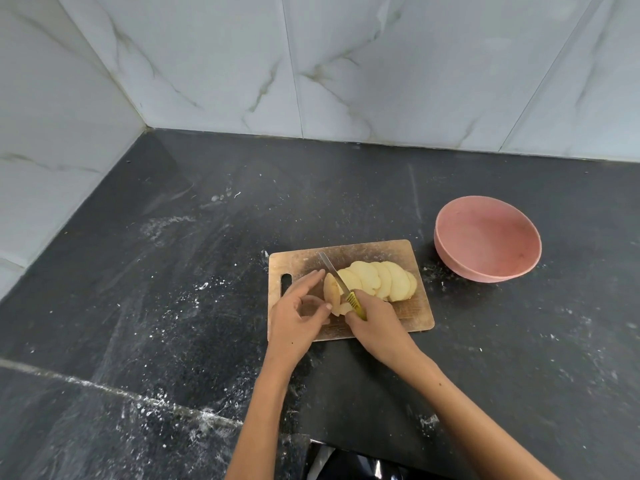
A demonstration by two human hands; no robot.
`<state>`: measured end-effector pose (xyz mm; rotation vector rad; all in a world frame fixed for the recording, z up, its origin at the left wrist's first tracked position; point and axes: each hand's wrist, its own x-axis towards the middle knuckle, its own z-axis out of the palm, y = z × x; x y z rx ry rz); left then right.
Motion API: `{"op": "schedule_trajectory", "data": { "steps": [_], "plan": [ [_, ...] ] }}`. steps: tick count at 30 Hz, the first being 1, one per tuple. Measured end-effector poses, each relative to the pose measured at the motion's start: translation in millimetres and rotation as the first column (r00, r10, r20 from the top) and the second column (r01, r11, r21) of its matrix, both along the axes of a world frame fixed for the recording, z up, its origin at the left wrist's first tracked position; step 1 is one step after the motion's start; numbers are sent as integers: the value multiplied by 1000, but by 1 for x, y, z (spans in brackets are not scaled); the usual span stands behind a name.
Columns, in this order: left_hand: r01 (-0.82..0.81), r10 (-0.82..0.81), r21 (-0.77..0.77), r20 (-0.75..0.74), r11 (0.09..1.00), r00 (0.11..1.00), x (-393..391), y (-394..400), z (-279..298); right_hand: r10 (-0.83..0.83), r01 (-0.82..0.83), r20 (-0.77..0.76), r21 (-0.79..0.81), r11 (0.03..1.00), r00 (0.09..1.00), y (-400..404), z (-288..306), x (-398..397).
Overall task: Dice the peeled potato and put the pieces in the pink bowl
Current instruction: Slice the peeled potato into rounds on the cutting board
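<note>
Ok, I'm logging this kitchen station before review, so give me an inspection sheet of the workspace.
Surface: dark stone counter, streaked with white powdery marks.
Job's things: wooden cutting board bearing fanned potato slices and an uncut end piece; pink bowl right of the board, no pieces in it.
Clutter: nothing seen beyond the white specks.
Hands: left hand at the end piece, fingers loosely extended; right hand grips the yellow-handled knife, blade at the potato.
Cables: nothing seen.
Surroundings: marble-look wall tiles in a corner.
</note>
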<state>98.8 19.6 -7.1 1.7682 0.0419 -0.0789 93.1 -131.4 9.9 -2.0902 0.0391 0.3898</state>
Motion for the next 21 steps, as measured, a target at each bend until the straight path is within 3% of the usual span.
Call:
{"op": "schedule_trajectory", "data": {
  "steps": [7,13,18,21],
  "plan": [
    [69,-74,62,73,996,995,7,5,-7,-26,29,-62,43,999,998,-2,-3,3],
    [106,-112,123,47,987,993,14,6,-6,2,2,-90,48,999,996,-3,0,2],
    [-59,40,137,135,989,990,4,7,-7,-63,66,-52,59,996,997,2,7,-8],
    [-141,133,60,120,988,984,-3,7,-12,6,-5,41,-29,1000,999,3,15,-14]
  ]
}}
